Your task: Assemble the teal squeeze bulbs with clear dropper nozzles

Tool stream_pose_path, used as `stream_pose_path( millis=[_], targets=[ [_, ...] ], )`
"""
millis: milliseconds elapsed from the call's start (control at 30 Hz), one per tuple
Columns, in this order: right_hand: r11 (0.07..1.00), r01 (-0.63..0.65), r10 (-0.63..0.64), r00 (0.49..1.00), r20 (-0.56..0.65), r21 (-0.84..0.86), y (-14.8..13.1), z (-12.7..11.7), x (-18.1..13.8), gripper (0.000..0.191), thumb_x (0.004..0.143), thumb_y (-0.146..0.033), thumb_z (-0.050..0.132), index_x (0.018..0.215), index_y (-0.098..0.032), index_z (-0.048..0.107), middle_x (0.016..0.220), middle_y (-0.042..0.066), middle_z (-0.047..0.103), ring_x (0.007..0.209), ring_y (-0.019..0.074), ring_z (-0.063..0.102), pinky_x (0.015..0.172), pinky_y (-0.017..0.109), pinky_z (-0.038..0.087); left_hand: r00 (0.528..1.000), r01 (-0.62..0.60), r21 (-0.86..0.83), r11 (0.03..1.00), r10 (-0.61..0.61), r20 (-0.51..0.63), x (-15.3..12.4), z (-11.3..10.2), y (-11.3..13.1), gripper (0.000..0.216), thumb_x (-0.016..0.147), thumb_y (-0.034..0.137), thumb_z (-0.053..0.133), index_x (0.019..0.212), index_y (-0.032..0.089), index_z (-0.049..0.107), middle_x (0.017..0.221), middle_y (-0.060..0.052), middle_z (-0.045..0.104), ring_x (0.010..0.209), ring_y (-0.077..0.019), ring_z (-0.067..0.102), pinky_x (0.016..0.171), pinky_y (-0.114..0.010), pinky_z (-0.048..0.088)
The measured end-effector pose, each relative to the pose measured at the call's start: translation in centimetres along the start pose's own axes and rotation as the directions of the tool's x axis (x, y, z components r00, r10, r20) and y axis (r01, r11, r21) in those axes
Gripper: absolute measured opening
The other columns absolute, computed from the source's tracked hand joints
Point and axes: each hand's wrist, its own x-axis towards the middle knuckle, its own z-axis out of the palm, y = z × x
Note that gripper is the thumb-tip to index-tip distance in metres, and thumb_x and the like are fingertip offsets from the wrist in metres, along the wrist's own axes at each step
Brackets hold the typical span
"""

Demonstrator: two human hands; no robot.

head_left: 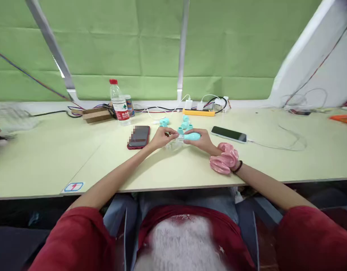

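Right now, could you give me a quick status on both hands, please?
Left hand pinching a small clear piece. Right hand closed on the teal part. More teal pieces just behind; red phone beside the left hand.

Bare worktop [43,162] fills the lower left and the right of the frame; toward centre, a red phone [139,137], a water bottle [119,103], a black phone [229,134] and its cable [277,145] crowd the way

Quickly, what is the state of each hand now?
Left hand: fingers pinched at a small clear piece.
Right hand: closed on the teal part.
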Motion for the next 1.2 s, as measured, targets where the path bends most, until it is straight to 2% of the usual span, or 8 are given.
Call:
stream_pose_path(
  millis=[200,400,567,667,767,867,1000,1200],
  targets=[
    [1.0,0.0,0.0,1.0,-0.006,0.009,-0.3,3.5,4.9,0.03,0.049,-0.032,0.069,0.073,-0.014,0.063,0.061,0.001,0.059,0.048,0.0101,0.049,0.043,0.023,0.04,0.999,0.049,-0.101,0.994,-0.046,0.029,-0.1,-0.2,-0.2,0.031,0.064,0.038,0.059,0.075,0.011,0.066,0.072,-0.006,0.065,0.066,-0.0139,0.055,0.059,-0.022,0.041],
    [0.995,-0.058,0.054,0.998,0.045,0.076,-0.5,3.7,5.3,0.036,0.049,-0.034,0.069,0.077,-0.011,0.063,0.047,-0.003,0.05,0.038,0.0063,0.041,0.039,0.022,0.036,0.998,0.04,-0.111,0.993,-0.035,0.05,-0.3,-0.1,0.2,0.034,0.066,0.04,0.058,0.083,0.012,0.066,0.077,-0.006,0.064,0.069,-0.0144,0.055,0.058,-0.022,0.041],
    [0.985,0.125,-0.133,0.989,-0.063,-0.121,0.2,4.1,5.1,0.028,0.052,-0.032,0.067,0.074,-0.014,0.064,0.073,0.003,0.063,0.063,0.0142,0.056,0.06,0.027,0.045,0.979,-0.2,0.202,0.959,0.202,0.015,-0.7,0.4,0.5,0.03,0.071,0.039,0.053,0.086,0.015,0.064,0.07,-0.004,0.058,0.065,-0.012,0.05,0.058,-0.024,0.039],
    [0.954,0.196,-0.227,0.967,-0.118,-0.229,0.5,4.5,4.9,0.026,0.056,-0.031,0.064,0.076,-0.015,0.064,0.076,0.003,0.064,0.07,0.0157,0.057,0.068,0.027,0.044,0.928,-0.324,0.434,0.84,0.372,-0.026,-0.7,1.0,0.2,0.026,0.077,0.034,0.047,0.082,0.016,0.064,0.07,-0.005,0.054,0.068,-0.0129,0.047,0.063,-0.026,0.039],
    [0.931,0.206,-0.26,0.954,-0.15,-0.302,0.5,4.8,4.6,0.025,0.058,-0.031,0.062,0.077,-0.015,0.064,0.074,0.002,0.064,0.066,0.0147,0.057,0.065,0.026,0.045,0.885,-0.379,0.605,0.7,0.466,0.015,-0.7,1.5,0.0,0.025,0.081,0.029,0.041,0.077,0.016,0.062,0.071,-0.006,0.052,0.07,-0.0143,0.043,0.062,-0.028,0.039],
    [0.915,0.208,-0.276,0.947,-0.162,-0.346,0.4,5.0,4.4,0.023,0.059,-0.03,0.061,0.077,-0.016,0.064,0.071,0.001,0.064,0.063,0.0139,0.057,0.065,0.026,0.045,0.863,-0.386,0.711,0.588,0.503,0.053,-0.8,2.0,0.1,0.026,0.082,0.025,0.038,0.072,0.014,0.06,0.069,-0.007,0.051,0.069,-0.0152,0.041,0.059,-0.028,0.038],
    [0.901,0.212,-0.297,0.937,-0.182,-0.377,0.6,5.3,4.2,0.023,0.061,-0.03,0.059,0.078,-0.016,0.063,0.073,0.002,0.065,0.064,0.0145,0.058,0.066,0.026,0.046,0.843,-0.377,0.769,0.515,0.534,0.056,-1.0,2.6,0.2,0.025,0.081,0.021,0.038,0.068,0.013,0.058,0.067,-0.008,0.051,0.068,-0.0158,0.04,0.057,-0.028,0.038],
    [0.868,0.242,-0.35,0.918,-0.188,-0.434,0.8,5.6,4.1,0.021,0.062,-0.029,0.058,0.079,-0.017,0.063,0.074,0.002,0.065,0.065,0.0146,0.059,0.066,0.026,0.047,0.856,-0.353,0.725,0.591,0.517,-0.004,-1.0,3.1,0.0,0.023,0.081,0.018,0.039,0.067,0.013,0.056,0.066,-0.007,0.052,0.069,-0.0162,0.042,0.062,-0.03,0.04]
  ],
)
